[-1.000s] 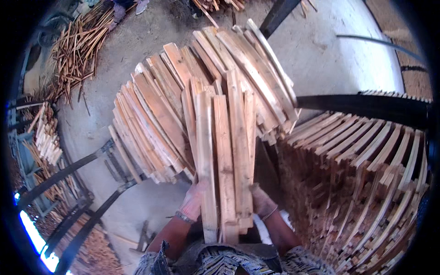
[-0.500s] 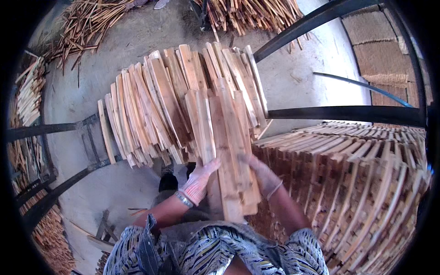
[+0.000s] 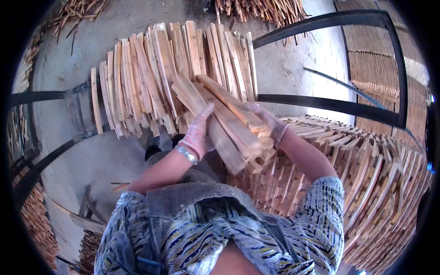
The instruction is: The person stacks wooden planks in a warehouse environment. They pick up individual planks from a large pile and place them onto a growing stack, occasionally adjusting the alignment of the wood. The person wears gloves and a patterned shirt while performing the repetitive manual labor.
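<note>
A bundle of wooden strips (image 3: 224,121) is clasped between my two gloved hands, tilted so its far end points left and its near end right. My left hand (image 3: 198,133) presses on the bundle's left side, fingers partly hidden beneath it. On the right side my right hand (image 3: 268,120) grips it near the thicker end; motion blurs the strips there. Just beyond the bundle, a row of upright-leaning wooden strips (image 3: 146,78) rests on a dark metal frame (image 3: 316,104).
To my right stands a tall, dense stack of wooden strips (image 3: 366,183). Loose piles of strips (image 3: 263,9) lie on the concrete floor (image 3: 98,160) at the far side. Dark metal bars (image 3: 46,178) run along the left. Brown stacked panels (image 3: 371,59) line the far right.
Both hands have lifted the bundle up and away from me and turned it, its near end swinging to the right. The view has shifted, so the row appears higher.
</note>
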{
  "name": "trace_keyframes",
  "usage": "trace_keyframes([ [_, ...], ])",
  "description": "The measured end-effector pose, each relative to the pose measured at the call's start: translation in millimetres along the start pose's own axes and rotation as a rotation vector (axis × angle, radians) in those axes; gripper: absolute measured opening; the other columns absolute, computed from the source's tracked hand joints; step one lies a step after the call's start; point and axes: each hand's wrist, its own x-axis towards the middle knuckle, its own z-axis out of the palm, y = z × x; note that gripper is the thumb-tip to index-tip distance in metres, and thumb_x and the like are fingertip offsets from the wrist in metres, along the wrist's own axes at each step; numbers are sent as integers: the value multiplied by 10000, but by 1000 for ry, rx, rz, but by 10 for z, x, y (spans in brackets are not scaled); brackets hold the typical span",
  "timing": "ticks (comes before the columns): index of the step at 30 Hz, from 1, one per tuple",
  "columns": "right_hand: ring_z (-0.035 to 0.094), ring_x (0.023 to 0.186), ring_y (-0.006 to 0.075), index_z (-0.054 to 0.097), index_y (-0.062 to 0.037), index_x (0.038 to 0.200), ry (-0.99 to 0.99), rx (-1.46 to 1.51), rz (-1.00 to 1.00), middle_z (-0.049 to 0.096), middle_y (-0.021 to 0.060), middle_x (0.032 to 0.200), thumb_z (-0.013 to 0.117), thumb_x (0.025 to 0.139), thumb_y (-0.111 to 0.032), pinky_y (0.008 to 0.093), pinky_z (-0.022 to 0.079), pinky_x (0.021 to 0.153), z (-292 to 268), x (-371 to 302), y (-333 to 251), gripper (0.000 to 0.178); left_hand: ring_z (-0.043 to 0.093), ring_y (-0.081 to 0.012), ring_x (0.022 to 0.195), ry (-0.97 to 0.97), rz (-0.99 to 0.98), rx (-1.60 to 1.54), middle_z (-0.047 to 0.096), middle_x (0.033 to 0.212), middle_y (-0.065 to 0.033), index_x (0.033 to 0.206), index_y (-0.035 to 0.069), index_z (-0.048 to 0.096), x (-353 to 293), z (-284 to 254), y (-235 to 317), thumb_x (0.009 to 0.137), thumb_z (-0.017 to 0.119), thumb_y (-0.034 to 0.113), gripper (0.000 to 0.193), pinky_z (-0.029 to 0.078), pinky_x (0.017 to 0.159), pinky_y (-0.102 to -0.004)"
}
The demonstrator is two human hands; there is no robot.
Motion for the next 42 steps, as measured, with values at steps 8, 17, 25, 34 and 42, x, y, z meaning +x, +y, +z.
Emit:
trace_keyframes([
  [8, 689, 1000, 244, 518, -18, 1341, -99, -38, 0, 657, 141, 1204, 638, 929, -412, 377, 569, 916, -89, 478, 53, 583, 593, -321, 1158, 27, 38, -9, 573, 1315, -137, 1412, 100, 453, 470, -413, -122, 896, 667, 450, 659, 509, 978, -503],
  [17, 583, 1167, 226, 300, -40, 1476, 51, 145, -135, 559, 134, 1311, 769, 853, -347, 336, 512, 968, -67, 769, 1109, 837, 574, -255, 1191, 127, 126, 300, 596, 1315, -102, 1380, 58, 514, 398, -1073, -585, 913, 644, 415, 602, 423, 1065, -411],
  [25, 539, 1220, 214, 36, -68, 1579, 80, 203, -684, 455, 140, 1440, 695, 913, -254, 322, 491, 983, 480, -234, 1631, 955, 578, -185, 1155, -42, 79, 449, 621, 1260, -80, 1300, 46, 578, -327, -934, -680, 912, 686, 307, 480, 438, 1021, -352],
  [34, 190, 1461, 279, -94, -25, 1555, 510, -316, -1324, 121, 221, 1606, 756, 836, -462, 348, 200, 1183, 1162, -1656, 1990, 1196, 544, -305, 1170, -350, 275, 1024, 533, 1313, -152, 1427, 2, 404, -1635, -198, -600, 934, 609, 430, 685, 464, 1014, -429],
  [42, 203, 1455, 255, -107, 12, 1543, 901, -269, -1627, 179, 229, 1581, 793, 796, -457, 340, 219, 1171, 1593, -3712, 3111, 1260, 556, -261, 1150, -954, 206, 1000, 513, 1321, -105, 1457, 8, 349, -1635, 557, -1369, 887, 649, 430, 770, 507, 937, -404],
])
